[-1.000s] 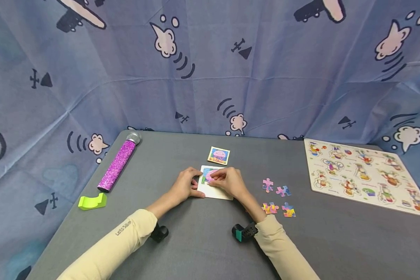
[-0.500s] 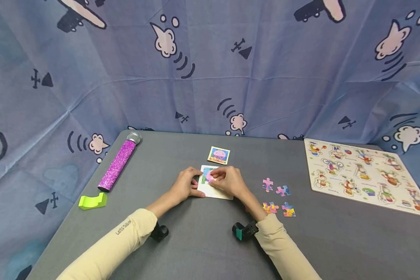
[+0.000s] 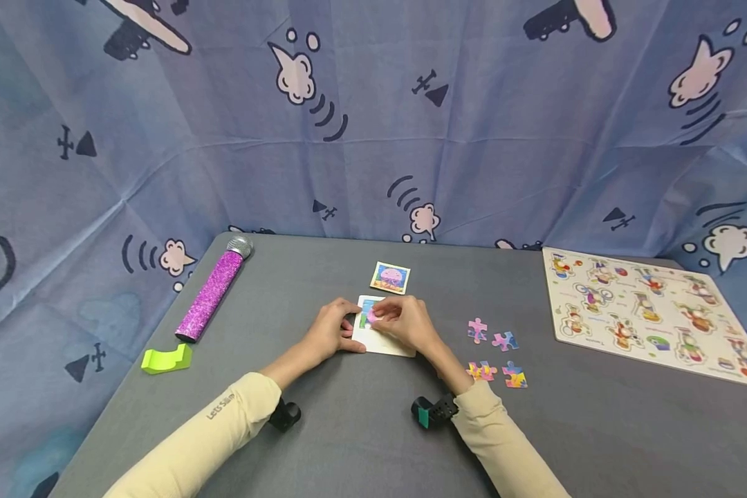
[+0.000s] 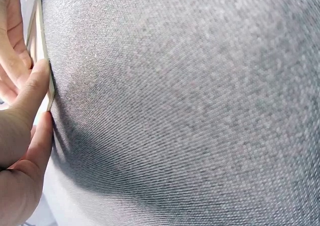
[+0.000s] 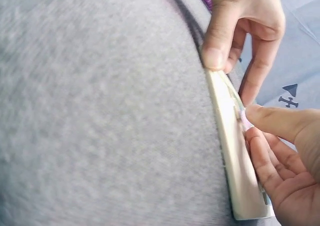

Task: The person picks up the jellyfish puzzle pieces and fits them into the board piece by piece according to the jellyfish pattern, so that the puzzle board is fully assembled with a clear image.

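The right hand [image 3: 409,324] pinches a pink puzzle piece [image 3: 372,315] between thumb and fingers — right over the white board [image 3: 387,345]. The left hand [image 3: 327,332] holds the board's left side, on the gray table [image 3: 348,449]. Behind it lies a little picture card [image 3: 390,278]. Loose puzzle pieces [image 3: 514,375] lie to the right — then a big picture board [image 3: 647,315]. A sparkly microphone [image 3: 210,295] lies far left.
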Motion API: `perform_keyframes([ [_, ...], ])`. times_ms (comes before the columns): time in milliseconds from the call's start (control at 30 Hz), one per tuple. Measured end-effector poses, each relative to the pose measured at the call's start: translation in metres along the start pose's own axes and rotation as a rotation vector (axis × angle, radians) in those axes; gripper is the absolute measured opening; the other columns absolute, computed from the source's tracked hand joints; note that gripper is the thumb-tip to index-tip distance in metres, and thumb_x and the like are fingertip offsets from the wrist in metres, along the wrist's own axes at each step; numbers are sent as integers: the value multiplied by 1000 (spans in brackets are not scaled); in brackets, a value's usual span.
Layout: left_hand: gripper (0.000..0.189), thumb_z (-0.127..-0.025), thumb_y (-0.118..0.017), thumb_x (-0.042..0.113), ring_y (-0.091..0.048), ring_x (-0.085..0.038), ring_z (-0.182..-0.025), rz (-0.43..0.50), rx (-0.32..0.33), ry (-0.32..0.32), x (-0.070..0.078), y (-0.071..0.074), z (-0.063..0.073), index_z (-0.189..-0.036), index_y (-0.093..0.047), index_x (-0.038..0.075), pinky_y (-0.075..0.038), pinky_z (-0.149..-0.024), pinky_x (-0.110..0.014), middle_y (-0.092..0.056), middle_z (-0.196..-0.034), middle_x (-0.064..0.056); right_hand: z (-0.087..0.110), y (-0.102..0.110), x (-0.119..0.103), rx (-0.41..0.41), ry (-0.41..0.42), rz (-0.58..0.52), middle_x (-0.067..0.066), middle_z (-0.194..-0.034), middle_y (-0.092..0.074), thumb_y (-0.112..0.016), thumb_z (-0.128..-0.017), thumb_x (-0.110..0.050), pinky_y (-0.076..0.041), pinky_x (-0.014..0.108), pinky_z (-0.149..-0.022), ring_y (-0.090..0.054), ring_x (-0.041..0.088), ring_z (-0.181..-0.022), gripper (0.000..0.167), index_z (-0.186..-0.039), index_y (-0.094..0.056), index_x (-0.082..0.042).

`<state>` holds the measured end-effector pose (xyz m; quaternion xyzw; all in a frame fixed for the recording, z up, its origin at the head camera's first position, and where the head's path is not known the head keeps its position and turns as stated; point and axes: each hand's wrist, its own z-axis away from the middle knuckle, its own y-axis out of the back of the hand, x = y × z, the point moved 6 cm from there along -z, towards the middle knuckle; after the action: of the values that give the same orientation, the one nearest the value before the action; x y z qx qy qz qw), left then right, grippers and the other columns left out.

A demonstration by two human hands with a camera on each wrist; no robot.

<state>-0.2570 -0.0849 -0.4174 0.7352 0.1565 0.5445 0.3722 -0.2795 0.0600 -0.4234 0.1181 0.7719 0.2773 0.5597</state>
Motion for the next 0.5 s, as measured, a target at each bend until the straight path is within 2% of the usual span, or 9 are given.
perform_keyframes([
  [233, 66, -62, -90, 9, -56, -20, -74, -7, -10, 29, 0, -3, -2, -117, -61, -12, -50, -64, -24, -57, -101, -19, 8, 18, 11, 0, -64, -162, 18, -95, -71, -76, -80, 0, -55, 28, -69, -69, 28, -83, 24, -103, -70, 6],
  [500, 67, -61, -91, 10, -55, -19, -72, -19, 4, -14, -1, -4, 0, -117, -61, -12, -51, -64, -24, -58, -103, -19, 21, 47, 29, 41, -162, -231, 20, -102, -69, -75, -83, -5, -54, 24, -72, -68, 24, -88, 32, -111, -67, 6],
])
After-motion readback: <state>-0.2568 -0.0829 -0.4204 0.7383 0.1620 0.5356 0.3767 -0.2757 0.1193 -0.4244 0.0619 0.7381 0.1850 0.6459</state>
